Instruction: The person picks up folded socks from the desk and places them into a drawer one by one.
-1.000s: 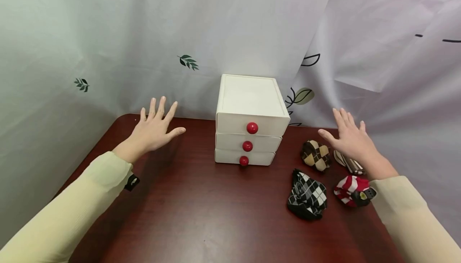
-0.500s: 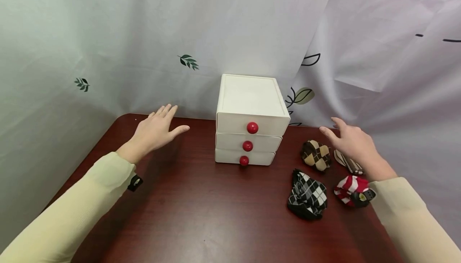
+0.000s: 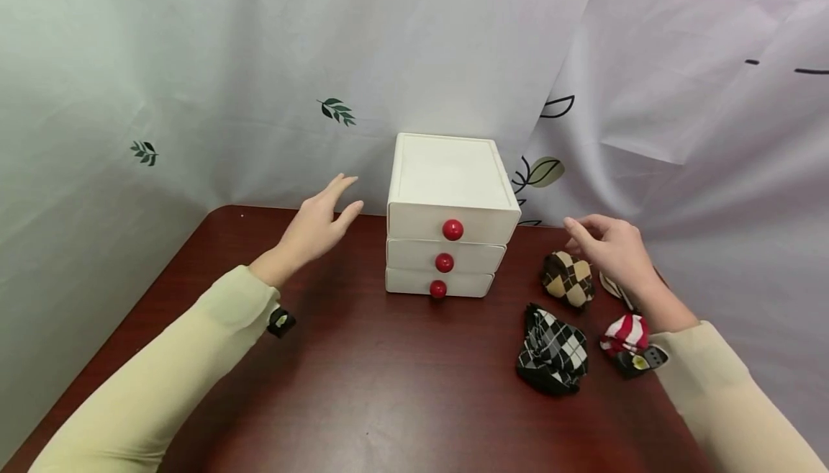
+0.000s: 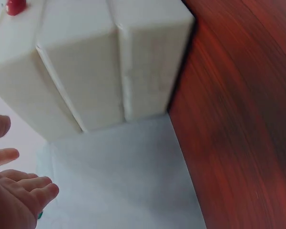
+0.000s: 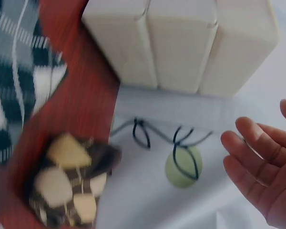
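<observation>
A white drawer unit with three closed drawers and red round knobs stands at the back of the table. My left hand hovers to its left, fingers loosely extended, thumb apart, holding nothing. To the unit's right, my right hand is in the air with relaxed, slightly bent fingers and nothing in them. Just below that hand lies a brown and tan argyle sock bundle. Nearer the front is a black, grey and white argyle sock bundle. A red and white striped bundle is partly hidden by the right wrist's strap.
Behind the right forearm, a beige and brown striped bundle shows only in part. The dark red wooden table reaches back to a pale curtain with leaf prints, which also hangs along both sides.
Both hands had spread fingers a second ago; the fingers have since relaxed. My left hand has moved right, toward the drawer unit. My right hand has shifted slightly left, over the sock bundles.
</observation>
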Demonstrator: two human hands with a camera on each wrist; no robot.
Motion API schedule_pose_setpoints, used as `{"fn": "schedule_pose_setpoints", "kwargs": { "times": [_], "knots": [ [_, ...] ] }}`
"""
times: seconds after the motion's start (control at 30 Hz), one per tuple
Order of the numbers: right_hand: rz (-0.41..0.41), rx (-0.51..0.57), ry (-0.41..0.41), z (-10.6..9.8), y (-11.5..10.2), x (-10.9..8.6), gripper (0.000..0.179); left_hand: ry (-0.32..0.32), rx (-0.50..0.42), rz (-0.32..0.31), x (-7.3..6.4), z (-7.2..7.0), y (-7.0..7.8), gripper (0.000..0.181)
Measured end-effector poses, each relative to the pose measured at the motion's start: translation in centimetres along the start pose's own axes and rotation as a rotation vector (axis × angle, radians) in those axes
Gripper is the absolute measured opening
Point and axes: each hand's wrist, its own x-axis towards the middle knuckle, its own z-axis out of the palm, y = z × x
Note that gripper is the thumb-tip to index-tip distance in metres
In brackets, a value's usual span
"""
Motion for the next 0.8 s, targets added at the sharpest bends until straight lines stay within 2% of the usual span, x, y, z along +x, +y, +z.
{"fn": "schedule_pose_setpoints", "kwargs": {
  "times": [0.07, 0.17, 0.3, 0.5, 0.8],
  "knots": [
    [-0.007, 0.090, -0.029, 0.4, -0.6, -0.1, 0.043, 0.002, -0.081, -0.003, 0.4, 0.3, 0.5, 0.052],
    [-0.035, 0.159, -0.068, 1.3, -1.6, -0.2, 0.039, -0.003, -0.192, -0.039, 0.8, 0.7, 1.4, 0.050],
    [-0.052, 0.198, -0.123, 2.7, -3.0, -0.5, 0.035, -0.010, -0.321, -0.081, 1.6, 1.1, 2.1, 0.051],
    [-0.064, 0.292, -0.206, 4.5, -4.6, -0.5, 0.037, -0.025, -0.471, -0.093, 2.5, 1.5, 2.7, 0.053],
    [-0.007, 0.530, -0.270, 6.0, -5.7, 0.1, 0.040, -0.050, -0.567, -0.124, 3.3, 1.8, 3.7, 0.053]
  ]
}}
